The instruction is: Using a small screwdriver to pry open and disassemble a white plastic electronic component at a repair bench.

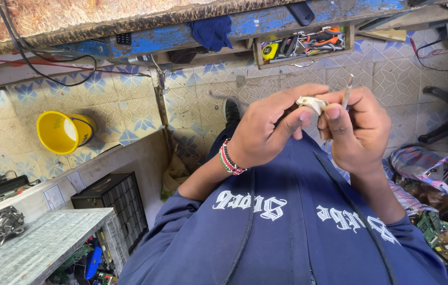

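Both my hands are raised together over my lap, above my dark blue hooded top. My left hand pinches a small white plastic part between thumb and fingers; a beaded bracelet is on that wrist. My right hand presses its thumb on the same white part and also holds a thin metal tool that sticks up between its fingers. What kind of part it is, I cannot tell.
A yellow bucket sits on the tiled floor at left. A worn blue workbench with an open drawer of tools runs along the top. Black drawer cabinet, a metal shelf, circuit boards and a plaid cloth bag crowd the sides.
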